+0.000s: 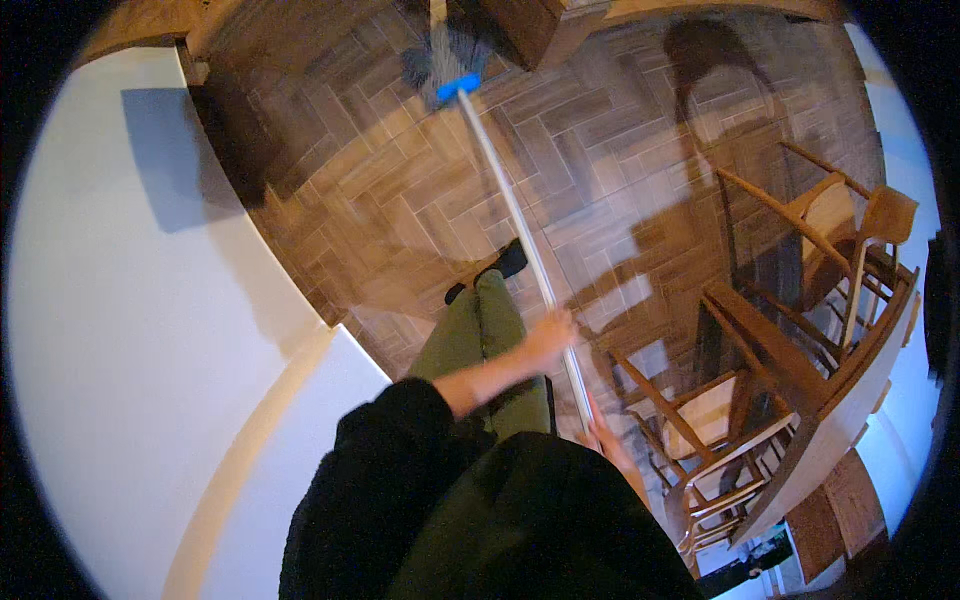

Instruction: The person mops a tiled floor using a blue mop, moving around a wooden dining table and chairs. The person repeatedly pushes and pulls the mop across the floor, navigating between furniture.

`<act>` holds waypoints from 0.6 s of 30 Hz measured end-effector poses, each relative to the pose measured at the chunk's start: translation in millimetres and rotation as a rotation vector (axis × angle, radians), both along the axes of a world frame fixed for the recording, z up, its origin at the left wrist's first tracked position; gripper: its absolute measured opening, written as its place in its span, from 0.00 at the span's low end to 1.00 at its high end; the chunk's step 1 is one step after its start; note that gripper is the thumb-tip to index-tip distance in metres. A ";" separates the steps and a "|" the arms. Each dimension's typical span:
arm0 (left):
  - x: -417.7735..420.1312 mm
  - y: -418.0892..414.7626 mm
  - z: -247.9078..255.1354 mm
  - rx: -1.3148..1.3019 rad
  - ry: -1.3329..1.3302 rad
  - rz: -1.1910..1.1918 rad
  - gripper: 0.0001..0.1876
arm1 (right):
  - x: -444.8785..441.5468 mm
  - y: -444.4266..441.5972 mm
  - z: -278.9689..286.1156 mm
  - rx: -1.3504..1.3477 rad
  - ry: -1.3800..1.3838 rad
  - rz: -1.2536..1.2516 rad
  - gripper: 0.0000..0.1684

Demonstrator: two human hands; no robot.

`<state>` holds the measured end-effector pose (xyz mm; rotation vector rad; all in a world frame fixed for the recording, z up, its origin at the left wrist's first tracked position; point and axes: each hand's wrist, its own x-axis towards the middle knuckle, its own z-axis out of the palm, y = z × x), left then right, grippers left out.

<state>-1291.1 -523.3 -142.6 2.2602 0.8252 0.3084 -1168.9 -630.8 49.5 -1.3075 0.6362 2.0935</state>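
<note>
A long pale pole (510, 199) slants across the middle of the head view, from my hands up to a bright blue head (458, 88) low over the wood-look floor; the kind of tool is not certain. Blurred greyish strands or shadow lie around that head. My left hand (553, 331) is closed around the pole near its middle. Lower down, my right hand (598, 437) grips the pole close to its near end, partly hidden by my dark sleeve. My feet in dark footwear (513, 258) stand left of the pole.
At the right stand a wooden table (832, 420) and several wooden chairs (701, 416). A white wall (150, 315) runs along the left, with a corner near my legs. A wooden furniture piece (525, 30) stands at the top, close to the blue head. Herringbone flooring (405, 187) spreads between.
</note>
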 end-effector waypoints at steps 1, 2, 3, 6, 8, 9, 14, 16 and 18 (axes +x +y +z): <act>11.6 -34.4 20.0 -0.161 0.031 -0.155 0.04 | 16.3 -40.4 19.9 -0.056 0.022 0.018 0.33; 14.0 -68.8 37.0 -0.189 0.001 -0.226 0.02 | 27.0 -59.9 43.3 -0.091 0.008 0.118 0.33; 18.2 -88.1 55.4 -0.188 -0.138 -0.228 0.02 | 38.8 -73.7 64.8 -0.122 -0.004 0.208 0.33; 36.8 -133.4 74.8 -0.253 -0.097 -0.288 0.03 | 77.8 -83.0 93.7 -0.150 -0.007 0.448 0.33; 35.2 -122.3 79.0 -0.348 -0.042 -0.365 0.05 | 84.4 -75.4 83.3 -0.063 -0.124 0.692 0.32; 32.9 -118.4 66.4 -0.309 -0.041 -0.315 0.05 | 83.9 -70.4 76.6 -0.017 -0.170 0.773 0.32; -40.1 -35.0 25.9 -0.288 0.030 -0.017 0.03 | 25.9 -20.3 -1.2 0.244 -0.273 0.851 0.28; -86.9 -11.2 -3.7 -0.106 0.199 -0.059 0.01 | -25.5 1.9 -31.5 0.387 -0.367 1.026 0.26; -122.0 1.4 -22.8 -0.011 0.358 -0.101 0.02 | -69.7 7.5 -55.5 0.540 -0.644 1.221 0.26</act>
